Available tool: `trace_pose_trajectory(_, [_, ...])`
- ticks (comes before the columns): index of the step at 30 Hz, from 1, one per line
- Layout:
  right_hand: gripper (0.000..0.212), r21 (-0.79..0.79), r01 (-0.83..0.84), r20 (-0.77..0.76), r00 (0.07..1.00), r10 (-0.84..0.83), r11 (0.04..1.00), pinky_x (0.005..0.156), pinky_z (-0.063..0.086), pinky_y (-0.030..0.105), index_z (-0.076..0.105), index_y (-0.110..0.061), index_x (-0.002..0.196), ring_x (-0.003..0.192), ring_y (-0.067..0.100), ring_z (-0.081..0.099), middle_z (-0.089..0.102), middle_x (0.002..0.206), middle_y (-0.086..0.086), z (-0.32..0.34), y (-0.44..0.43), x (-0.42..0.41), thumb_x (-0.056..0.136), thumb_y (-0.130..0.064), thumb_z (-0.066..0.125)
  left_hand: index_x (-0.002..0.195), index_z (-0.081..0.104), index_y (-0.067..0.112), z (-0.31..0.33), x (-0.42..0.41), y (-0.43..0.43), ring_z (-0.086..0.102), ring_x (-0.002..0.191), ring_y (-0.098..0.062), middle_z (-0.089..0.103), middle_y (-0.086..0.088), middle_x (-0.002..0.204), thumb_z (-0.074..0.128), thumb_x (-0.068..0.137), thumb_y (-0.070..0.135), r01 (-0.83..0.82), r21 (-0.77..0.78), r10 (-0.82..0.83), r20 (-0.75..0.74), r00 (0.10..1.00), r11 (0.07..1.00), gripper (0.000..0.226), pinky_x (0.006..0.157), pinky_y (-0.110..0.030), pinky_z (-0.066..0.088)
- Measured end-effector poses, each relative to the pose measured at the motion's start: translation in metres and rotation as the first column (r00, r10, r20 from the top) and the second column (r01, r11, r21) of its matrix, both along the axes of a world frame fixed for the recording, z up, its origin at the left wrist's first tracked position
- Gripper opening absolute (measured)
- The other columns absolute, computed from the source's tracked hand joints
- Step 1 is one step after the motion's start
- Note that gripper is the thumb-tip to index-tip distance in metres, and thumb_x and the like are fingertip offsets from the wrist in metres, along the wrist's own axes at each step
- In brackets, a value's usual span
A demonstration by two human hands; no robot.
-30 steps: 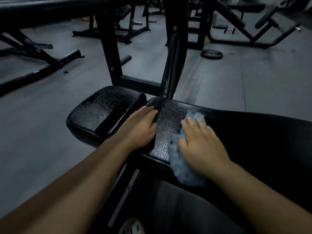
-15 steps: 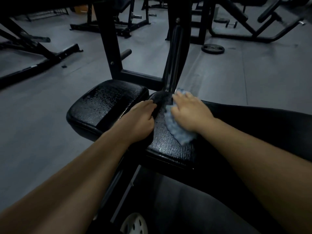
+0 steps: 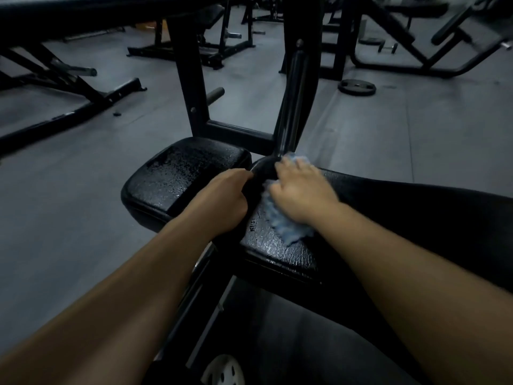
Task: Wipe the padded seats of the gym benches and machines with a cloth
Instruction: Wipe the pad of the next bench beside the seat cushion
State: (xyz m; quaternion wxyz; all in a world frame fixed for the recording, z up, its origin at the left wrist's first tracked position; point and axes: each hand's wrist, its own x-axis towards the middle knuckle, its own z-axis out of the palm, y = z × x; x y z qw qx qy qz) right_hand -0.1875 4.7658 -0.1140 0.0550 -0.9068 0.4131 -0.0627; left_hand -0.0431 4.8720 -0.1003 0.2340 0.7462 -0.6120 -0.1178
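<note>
Cloth [image 3: 288, 227] lies under the right hand [image 3: 301, 195], fingers [image 3: 290, 166] spread flat to press it on the pad [image 3: 280, 247]. Left hand [image 3: 222, 202], at its 9 o'clock, grips the pad's edge, likely bracing.

A black steel post [image 3: 293, 101] rises at the far end of the long black padded bench [image 3: 416, 212], blocking the right hand [image 3: 302, 193] ahead. Rightward the padding lies open. The left hand [image 3: 222, 198] grips its edge, filling the gap beside the square black seat pad [image 3: 180, 173].
</note>
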Motion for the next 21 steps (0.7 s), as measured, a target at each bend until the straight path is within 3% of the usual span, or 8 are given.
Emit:
trace_pose_trajectory(3, [0.07, 0.009, -0.19, 0.021, 0.982, 0.189, 0.982, 0.121, 0.018, 0.044, 0.037, -0.012, 0.148, 0.149, 0.026, 0.019, 0.03, 0.16, 0.011, 0.001, 0.046, 0.007, 0.087, -0.043, 0.024, 0.148, 0.041, 0.014, -0.004, 0.011, 0.002, 0.037, 0.14, -0.029, 0.047, -0.011, 0.146, 0.044, 0.091, 0.004, -0.034, 0.064, 0.031, 0.048, 0.998, 0.997, 0.058, 0.115, -0.039, 0.032])
trace_pose_trajectory(6, [0.075, 0.058, -0.369, 0.023, 0.929, 0.369, 0.927, 0.123, 0.007, 0.035, 0.028, -0.021, 0.156, 0.153, 0.017, 0.008, 0.018, 0.166, -0.002, 0.005, 0.077, -0.042, 0.086, -0.046, 0.018, 0.152, 0.036, 0.019, -0.007, 0.02, 0.002, 0.032, 0.144, -0.028, 0.041, -0.01, 0.153, 0.045, 0.094, 0.009, -0.03, 0.126, 0.017, 0.097, 0.995, 0.992, 0.059, 0.117, -0.046, 0.029])
trace_pose_trajectory(9, [0.076, 0.078, -0.258, -0.001, 0.966, 0.259, 0.963, 0.123, 0.006, 0.032, 0.023, -0.026, 0.158, 0.153, 0.011, 0.006, 0.014, 0.167, -0.007, 0.003, 0.055, -0.065, 0.085, -0.048, 0.016, 0.151, 0.038, 0.021, -0.004, 0.02, 0.006, 0.031, 0.144, -0.024, 0.039, -0.004, 0.155, 0.043, 0.098, 0.012, -0.036, 0.172, 0.017, 0.112, 0.994, 0.984, 0.054, 0.117, -0.047, 0.028])
trace_pose_trajectory(13, [0.069, 0.035, -0.042, -0.003, 0.999, 0.042, 0.998, 0.124, 0.01, 0.042, 0.025, -0.018, 0.157, 0.154, 0.023, 0.009, 0.017, 0.166, 0.004, 0.0, 0.05, -0.017, 0.093, -0.043, 0.021, 0.142, 0.047, 0.013, -0.002, 0.009, 0.018, 0.042, 0.132, -0.026, 0.05, -0.006, 0.14, 0.043, 0.101, 0.018, -0.042, 0.149, 0.014, 0.184, 0.983, 0.988, 0.041, 0.109, -0.044, 0.036])
trace_pose_trajectory(15, [0.071, 0.036, -0.141, 0.019, 0.99, 0.14, 0.989, 0.124, 0.009, 0.042, 0.026, -0.017, 0.157, 0.154, 0.024, 0.008, 0.017, 0.166, 0.004, 0.001, 0.075, -0.008, 0.091, -0.043, 0.019, 0.135, 0.052, 0.011, -0.006, 0.007, 0.03, 0.049, 0.123, -0.029, 0.056, -0.008, 0.13, 0.043, 0.102, 0.022, -0.027, 0.082, 0.007, 0.231, 0.973, 0.996, 0.036, 0.102, -0.044, 0.04])
trace_pose_trajectory(18, [0.081, 0.06, -0.354, 0.037, 0.935, 0.352, 0.933, 0.124, 0.007, 0.036, 0.026, -0.021, 0.157, 0.154, 0.018, 0.008, 0.017, 0.166, -0.002, 0.003, 0.104, -0.04, 0.084, -0.05, 0.009, 0.145, 0.046, 0.016, -0.014, 0.012, 0.049, 0.041, 0.138, -0.026, 0.049, -0.005, 0.147, 0.036, 0.101, 0.039, 0.012, 0.066, -0.03, 0.275, 0.961, 0.998, 0.05, 0.113, -0.045, 0.033])
trace_pose_trajectory(21, [0.084, 0.082, -0.266, 0.027, 0.964, 0.265, 0.96, 0.124, 0.012, 0.036, 0.025, -0.024, 0.158, 0.153, 0.015, 0.01, 0.017, 0.166, -0.003, 0.003, 0.065, -0.053, 0.081, -0.052, 0.007, 0.151, 0.038, 0.02, -0.019, 0.012, 0.054, 0.024, 0.148, -0.018, 0.036, 0.002, 0.158, 0.036, 0.105, 0.038, -0.015, 0.056, -0.001, 0.287, 0.958, 0.998, 0.05, 0.12, -0.038, 0.017])
